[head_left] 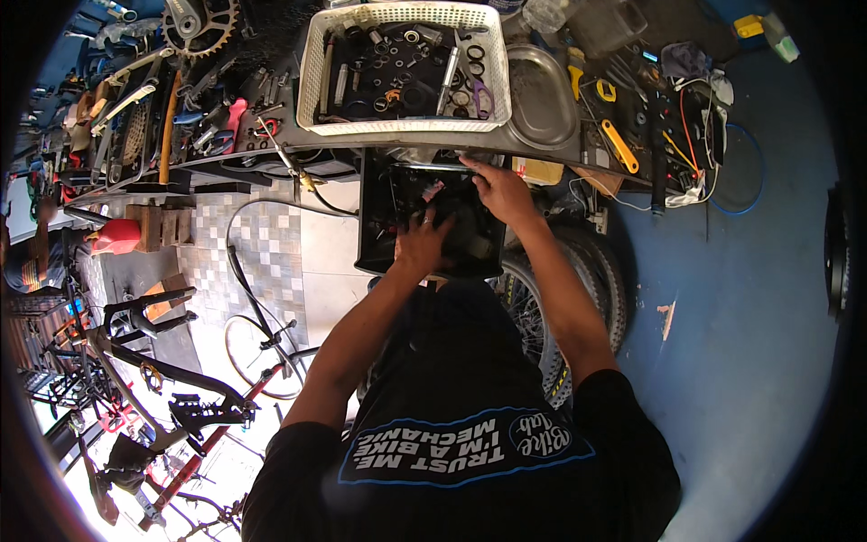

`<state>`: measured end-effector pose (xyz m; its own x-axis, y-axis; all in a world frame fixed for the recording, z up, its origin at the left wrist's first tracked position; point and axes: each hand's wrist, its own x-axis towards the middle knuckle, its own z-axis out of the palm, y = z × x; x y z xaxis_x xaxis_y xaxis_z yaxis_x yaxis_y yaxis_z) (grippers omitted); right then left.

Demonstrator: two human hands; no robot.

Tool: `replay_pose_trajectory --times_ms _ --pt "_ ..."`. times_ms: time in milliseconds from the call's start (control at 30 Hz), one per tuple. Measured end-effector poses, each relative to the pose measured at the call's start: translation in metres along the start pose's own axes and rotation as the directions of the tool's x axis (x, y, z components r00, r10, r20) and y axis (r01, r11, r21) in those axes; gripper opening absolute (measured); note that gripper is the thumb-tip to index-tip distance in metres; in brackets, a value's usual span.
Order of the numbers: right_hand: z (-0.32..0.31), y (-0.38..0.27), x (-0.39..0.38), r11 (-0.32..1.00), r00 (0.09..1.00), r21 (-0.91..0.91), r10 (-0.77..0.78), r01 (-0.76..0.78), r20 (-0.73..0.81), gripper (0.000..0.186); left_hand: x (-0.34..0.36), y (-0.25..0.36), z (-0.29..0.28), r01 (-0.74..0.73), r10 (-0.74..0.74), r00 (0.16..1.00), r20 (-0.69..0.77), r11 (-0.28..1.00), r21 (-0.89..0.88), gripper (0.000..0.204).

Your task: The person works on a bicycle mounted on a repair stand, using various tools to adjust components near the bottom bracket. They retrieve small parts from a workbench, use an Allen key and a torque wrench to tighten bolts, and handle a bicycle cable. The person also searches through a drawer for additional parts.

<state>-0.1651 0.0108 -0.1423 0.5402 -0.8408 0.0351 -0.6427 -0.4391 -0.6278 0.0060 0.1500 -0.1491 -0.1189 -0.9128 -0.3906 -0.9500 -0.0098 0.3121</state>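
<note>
A black drawer point(366, 226) is pulled out from under the workbench, with small dark parts inside that are hard to make out. My left hand point(422, 244) reaches down into it, fingers spread over the contents. Beside those fingers lies a small pink-and-white item point(433, 190). My right hand point(502, 193) is at the drawer's far right corner, close under the bench edge, with its index finger stretched to the left and the thumb apart. Near that fingertip runs a thin metallic strip point(429, 166). I see nothing held in either hand.
A white plastic basket point(312, 81) of rings and shafts stands on the bench beside an oval metal tray point(542, 126). Tools crowd both sides, including a yellow-handled tool point(619, 147). Bicycle tires point(605, 280) stand right of my legs; a bike frame point(181, 406) is at left.
</note>
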Motion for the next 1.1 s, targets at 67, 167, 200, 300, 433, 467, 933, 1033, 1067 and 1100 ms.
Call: replay_pose_trajectory --times_ms 67,167,200,300,433,467,933,1033,1067,1100 --pt "-0.011 0.007 0.002 0.994 0.997 0.109 -0.025 0.017 0.075 0.037 0.017 -0.009 0.019 0.008 -0.01 0.999 0.048 0.999 0.037 0.064" --pt "-0.017 0.012 0.002 0.977 0.982 0.188 0.069 -0.103 0.176 0.031 0.019 -0.019 0.037 -0.037 0.036 0.999 0.032 0.999 0.012 0.063" --pt "-0.018 0.016 0.0 0.973 0.987 0.217 0.044 -0.078 0.154 0.031 0.018 -0.021 0.037 -0.065 0.065 0.998 0.011 0.998 -0.011 0.061" --pt "-0.017 0.019 -0.003 0.966 0.973 0.205 0.114 -0.156 0.203 0.03 0.004 -0.023 0.004 -0.037 0.037 0.999 0.03 0.999 -0.015 0.041" --pt "-0.008 0.016 -0.011 0.978 0.988 0.173 0.097 -0.117 0.117 0.024 0.007 -0.059 -0.027 -0.005 0.024 0.95 -0.311 0.998 0.061 0.031" --pt "-0.006 0.014 -0.013 0.983 0.991 0.155 0.083 -0.098 0.101 0.023 0.011 -0.069 -0.037 0.019 0.013 0.916 -0.401 0.997 0.075 0.029" --pt "0.082 -0.006 -0.069 0.922 0.808 -0.191 -0.179 0.337 0.562 0.044 0.048 -0.084 -0.057 0.165 -0.292 0.868 -0.401 0.933 -0.321 0.067" --pt "0.091 0.0 -0.063 0.934 0.759 -0.283 0.021 0.216 0.65 0.05 0.032 -0.074 -0.051 0.137 -0.193 0.908 -0.371 0.976 -0.17 0.073" --pt "0.111 0.024 -0.069 0.96 0.763 -0.258 0.085 0.11 0.641 0.049 0.028 -0.065 -0.053 0.112 -0.143 0.921 -0.362 0.988 -0.106 0.076" --pt "0.112 0.025 -0.066 0.974 0.757 -0.227 0.135 0.018 0.64 0.049 0.022 -0.06 -0.052 0.1 -0.122 0.926 -0.357 0.992 -0.077 0.076"
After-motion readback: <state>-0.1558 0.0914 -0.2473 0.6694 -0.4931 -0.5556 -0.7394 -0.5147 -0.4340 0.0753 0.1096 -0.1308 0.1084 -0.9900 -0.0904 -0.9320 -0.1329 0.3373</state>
